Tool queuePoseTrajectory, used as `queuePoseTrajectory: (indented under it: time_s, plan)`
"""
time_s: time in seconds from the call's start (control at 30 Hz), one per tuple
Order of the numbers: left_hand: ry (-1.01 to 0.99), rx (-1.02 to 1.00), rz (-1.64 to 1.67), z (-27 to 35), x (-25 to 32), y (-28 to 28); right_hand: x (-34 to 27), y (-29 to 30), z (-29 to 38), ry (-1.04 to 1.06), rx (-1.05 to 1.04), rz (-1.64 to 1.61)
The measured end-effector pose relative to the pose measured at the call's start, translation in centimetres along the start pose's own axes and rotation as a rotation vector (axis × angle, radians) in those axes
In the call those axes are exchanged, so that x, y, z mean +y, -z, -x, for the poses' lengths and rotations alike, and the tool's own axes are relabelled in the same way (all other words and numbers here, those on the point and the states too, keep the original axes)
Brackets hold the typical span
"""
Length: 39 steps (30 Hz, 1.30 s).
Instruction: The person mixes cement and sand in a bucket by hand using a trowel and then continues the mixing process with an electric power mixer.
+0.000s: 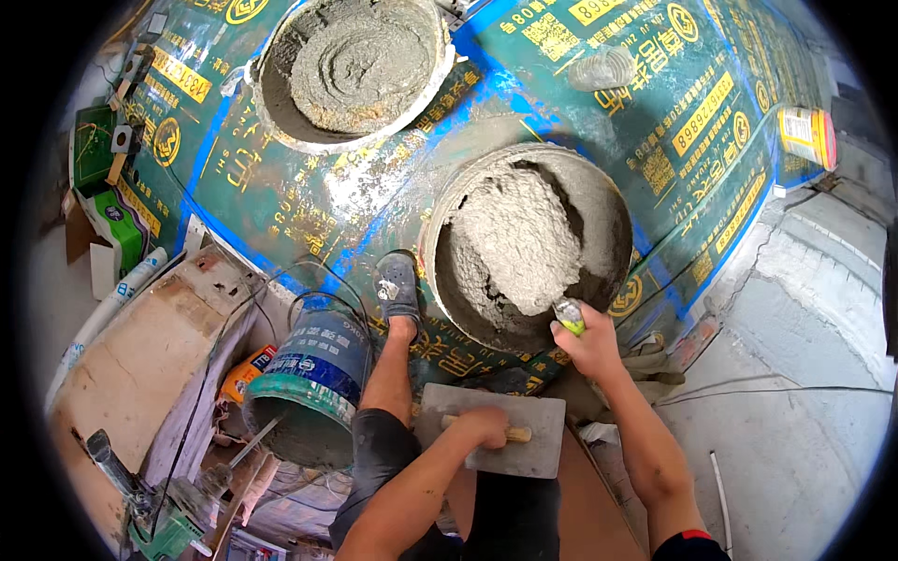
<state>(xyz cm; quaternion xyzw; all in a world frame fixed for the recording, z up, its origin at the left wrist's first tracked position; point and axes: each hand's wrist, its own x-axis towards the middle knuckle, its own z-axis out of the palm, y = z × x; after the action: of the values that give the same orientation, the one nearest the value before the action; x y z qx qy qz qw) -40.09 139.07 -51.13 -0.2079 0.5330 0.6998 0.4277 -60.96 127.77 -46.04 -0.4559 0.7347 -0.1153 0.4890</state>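
Observation:
My right hand (595, 342) grips the yellow-green-ended handle (570, 317) of a trowel over the near rim of a round mortar tub (602, 200). The trowel's blade is hidden under a thick heap of wet grey mortar (523, 235). More mortar clings to the tub's left inner side, while the right wall shows bare. Closer to my body, my left hand (487, 426) is closed around the wooden handle of a rectangular plasterer's float (537, 454). The float's grey plate lies handle side up above my lap, just short of the tub.
A second tub (275, 84) of mortar stands farther off. To the left are a grey bucket (326, 350) and a green power mixer (172, 526) with cables. Printed green sheeting (280, 203) covers the floor, bearing a clear plastic cup (602, 69). A yellow container (807, 137) sits far right.

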Motion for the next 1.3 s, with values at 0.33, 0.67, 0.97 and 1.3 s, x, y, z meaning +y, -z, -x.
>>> queuePoseTrajectory:
  time_s: [0.33, 0.67, 0.97, 1.3]
  plan:
    - [-0.162, 0.064, 0.025, 2.6, 0.5, 2.3, -6.5, 9.1, 8.3, -0.209, -0.028, 0.205]
    - [-0.198, 0.088, 0.171, 5.2, -0.8, 4.9, -29.7, 5.7, -4.1, -0.340, -0.390, -0.091]
    - [-0.243, 0.102, 0.213, 4.7, -0.7, 5.7, -39.8, -0.5, -20.9, -0.400, -0.596, -0.089]
    - [-0.228, 0.145, 0.181, 5.2, 0.1, 5.7, -27.0, 14.3, -0.2, -0.602, -0.515, -0.093]
